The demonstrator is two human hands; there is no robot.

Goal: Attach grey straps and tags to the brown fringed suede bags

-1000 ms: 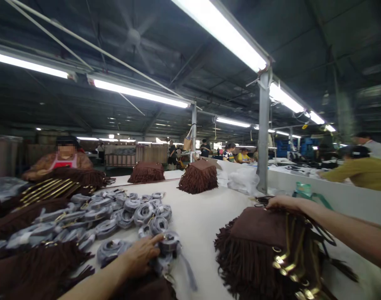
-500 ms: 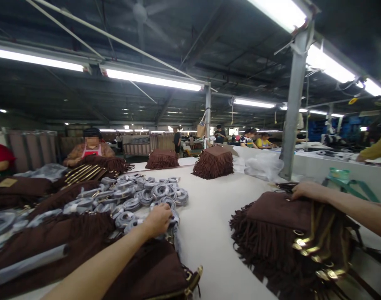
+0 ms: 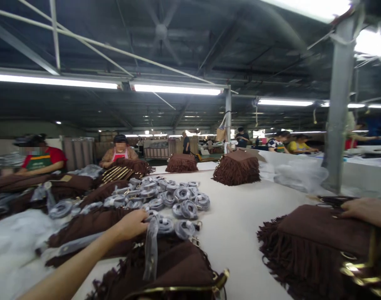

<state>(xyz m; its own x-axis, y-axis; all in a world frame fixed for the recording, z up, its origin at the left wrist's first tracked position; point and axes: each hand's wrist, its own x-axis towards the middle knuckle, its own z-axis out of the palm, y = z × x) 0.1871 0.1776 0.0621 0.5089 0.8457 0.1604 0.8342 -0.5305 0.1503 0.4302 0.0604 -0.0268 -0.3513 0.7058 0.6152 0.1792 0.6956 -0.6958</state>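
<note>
Curled fingers of my left hand (image 3: 134, 225) are at the near edge of a heap of coiled straps in grey plastic wrap (image 3: 182, 193). They are closed at the top of a plastic-wrapped strap (image 3: 151, 250), which hangs down over a dark brown fringed bag (image 3: 184, 264) with a gold-coloured zip edge. At the right edge my right hand (image 3: 364, 210) grips the upper edge of a brown fringed bag (image 3: 322, 227) on a stack; some of its fingers are hidden. Gold-coloured clasps (image 3: 354, 268) hang at the side of that stack.
Two piles of fringed bags (image 3: 236, 166) (image 3: 181, 162) stand farther back on the white table (image 3: 237, 216). Clear plastic (image 3: 18, 241) lies at left. Co-workers (image 3: 118, 152) (image 3: 42, 158) sit across the table. A grey post (image 3: 340, 112) rises at right beside plastic wrap (image 3: 299, 175).
The view has turned left, so the table's things sit farther right. My left hand has moved left across the coiled straps. My right hand stays on the bag stack.
</note>
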